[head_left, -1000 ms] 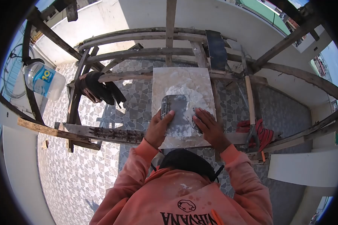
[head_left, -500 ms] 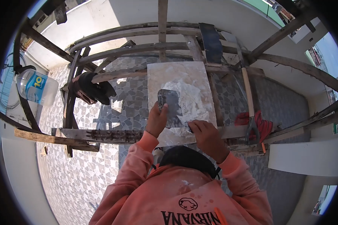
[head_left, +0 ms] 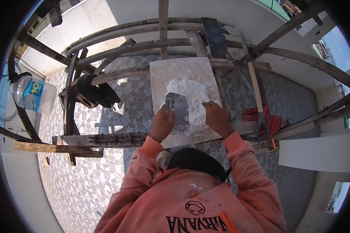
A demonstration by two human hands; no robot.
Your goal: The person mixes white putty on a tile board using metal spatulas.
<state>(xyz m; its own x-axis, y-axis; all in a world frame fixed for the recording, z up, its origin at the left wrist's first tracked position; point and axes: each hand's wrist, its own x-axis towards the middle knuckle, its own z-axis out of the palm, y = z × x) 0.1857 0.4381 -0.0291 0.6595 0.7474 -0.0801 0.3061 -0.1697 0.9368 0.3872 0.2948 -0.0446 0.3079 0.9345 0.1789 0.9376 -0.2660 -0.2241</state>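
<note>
My left hand [head_left: 162, 123] is closed on the left edge of a dark rectangular plate [head_left: 180, 114] with rounded corners. White residue is smeared over its face. My right hand [head_left: 217, 117] is pinched beside the plate's right side, fingertips together over the white material. Something small and dark shows at those fingertips, too little of it to name. Beneath both hands lies a pale square board [head_left: 161, 73], with a spread heap of white powdery or pasty material [head_left: 190, 88] on it.
Wooden scaffold beams [head_left: 136, 47] surround the board. A long-handled shovel [head_left: 254, 77] leans at the right by a red cloth [head_left: 272, 121]. Dark cloth [head_left: 91, 91] hangs at left, near a clear 10-liter bottle [head_left: 46, 97]. A dark panel [head_left: 214, 39] stands behind.
My right hand has moved forward from the board's near edge to beside the white heap. The plate stays in my left hand, shifted slightly right. The view has tilted a little.
</note>
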